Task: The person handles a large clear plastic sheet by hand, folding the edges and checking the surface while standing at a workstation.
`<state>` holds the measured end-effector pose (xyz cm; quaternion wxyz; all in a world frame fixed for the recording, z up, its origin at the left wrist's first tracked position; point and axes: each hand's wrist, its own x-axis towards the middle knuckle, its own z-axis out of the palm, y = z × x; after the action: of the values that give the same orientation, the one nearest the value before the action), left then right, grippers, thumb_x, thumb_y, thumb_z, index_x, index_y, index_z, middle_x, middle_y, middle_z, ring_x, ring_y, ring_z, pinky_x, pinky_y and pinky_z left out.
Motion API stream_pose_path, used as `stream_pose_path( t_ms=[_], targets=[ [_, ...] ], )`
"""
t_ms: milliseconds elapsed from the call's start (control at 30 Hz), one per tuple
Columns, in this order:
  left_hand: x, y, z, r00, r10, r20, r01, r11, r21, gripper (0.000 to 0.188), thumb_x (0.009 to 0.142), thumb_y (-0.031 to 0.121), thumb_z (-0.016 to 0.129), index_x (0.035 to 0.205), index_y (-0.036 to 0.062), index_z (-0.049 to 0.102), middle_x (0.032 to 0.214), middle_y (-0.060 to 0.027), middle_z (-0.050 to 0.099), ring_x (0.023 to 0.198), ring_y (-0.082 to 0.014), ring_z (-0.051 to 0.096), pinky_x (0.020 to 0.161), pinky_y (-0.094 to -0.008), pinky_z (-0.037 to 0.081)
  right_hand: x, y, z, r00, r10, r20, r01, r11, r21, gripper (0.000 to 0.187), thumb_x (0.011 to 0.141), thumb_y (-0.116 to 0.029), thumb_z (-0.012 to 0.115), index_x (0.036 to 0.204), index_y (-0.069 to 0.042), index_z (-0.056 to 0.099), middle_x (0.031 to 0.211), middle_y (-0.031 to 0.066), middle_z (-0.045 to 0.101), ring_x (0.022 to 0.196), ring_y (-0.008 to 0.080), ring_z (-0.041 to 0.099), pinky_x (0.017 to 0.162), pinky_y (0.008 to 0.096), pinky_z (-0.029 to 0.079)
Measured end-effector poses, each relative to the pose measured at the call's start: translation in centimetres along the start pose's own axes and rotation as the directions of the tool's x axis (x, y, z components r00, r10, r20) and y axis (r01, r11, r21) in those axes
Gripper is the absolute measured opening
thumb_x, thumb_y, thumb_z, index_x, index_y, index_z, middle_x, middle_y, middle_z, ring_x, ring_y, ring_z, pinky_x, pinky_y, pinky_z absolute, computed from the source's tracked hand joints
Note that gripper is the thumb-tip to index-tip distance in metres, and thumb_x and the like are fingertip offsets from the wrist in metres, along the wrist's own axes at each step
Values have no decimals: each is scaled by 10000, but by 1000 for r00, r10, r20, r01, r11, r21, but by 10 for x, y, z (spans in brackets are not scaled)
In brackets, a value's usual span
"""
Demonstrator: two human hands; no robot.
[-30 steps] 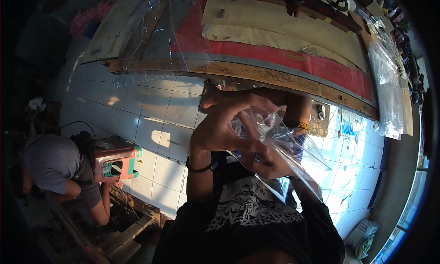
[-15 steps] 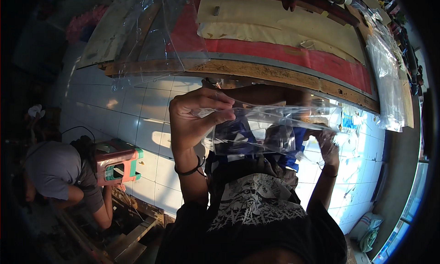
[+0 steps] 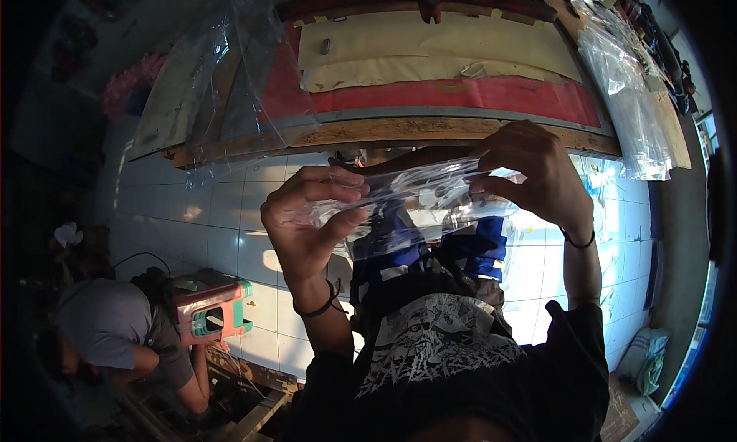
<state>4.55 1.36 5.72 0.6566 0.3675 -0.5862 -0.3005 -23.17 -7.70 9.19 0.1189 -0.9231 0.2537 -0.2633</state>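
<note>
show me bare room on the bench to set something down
Mid tan sheet, between dark red rail and red strip, looks bare; so does that strip's right half. Crowded: the bench's left side, under a loose clear sheet; its right end, under piled plastic; and between left hand and right hand, where held clear film stretches.

Plastic film [image 3: 418, 200] between hands [image 3: 533, 165], table [image 3: 430, 129] beyond

Creased clear film [image 3: 418, 211] looks like thin, glossy plastic, as do the draped sheet [image 3: 261, 96] and the wrinkled bundle [image 3: 626, 104]. The bench edge [image 3: 399, 129] is rough, worn wood, the red covering [image 3: 461, 96] smooth with a low sheen, the tan sheet [image 3: 430, 46] matt and paper-like. The floor tiles [image 3: 223, 204] are smooth and shiny, the stool [image 3: 232, 315] looks plastic, and the black shirt [image 3: 499, 380] is matt cloth.
</note>
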Motion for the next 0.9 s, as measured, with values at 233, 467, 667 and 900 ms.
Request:
stream_pose_path(
  t_ms=[233,467,667,900],
  targets=[
    [-11,-12,-12,993,-85,-82,92,992,87,102,745,5,773,780,-20,680,869,-152,697,791,-197,678,752,-327,523,-1,11,2,997,24,67,-35,986,162,117,707,-89,784,785,-31,719,817,83,698,742,230,668,635,333,528],
    [-6,-3,-5,988,-134,-83,138,989,51,169,723,-58,778,696,-24,615,835,-143,688,786,-180,683,695,-285,556,9,16,-7,998,36,59,-50,970,239,101,745,-93,761,835,-50,745,792,75,694,700,210,659,645,325,535],
    [0,-5,-1,995,-94,-20,95,994,53,160,739,-66,762,699,-36,610,860,-151,699,818,-194,694,722,-290,577,7,19,-14,995,72,64,-87,962,258,115,716,-52,776,827,-39,747,790,91,700,718,216,669,661,310,536],
    [0,-2,2,974,-212,-80,205,975,-88,409,818,-58,698,1185,-50,516,902,-160,703,840,-201,695,757,-301,585,7,20,-17,990,133,52,-142,952,272,127,694,-78,811,798,-40,749,779,78,713,696,193,676,656,304,541]
  ],
)
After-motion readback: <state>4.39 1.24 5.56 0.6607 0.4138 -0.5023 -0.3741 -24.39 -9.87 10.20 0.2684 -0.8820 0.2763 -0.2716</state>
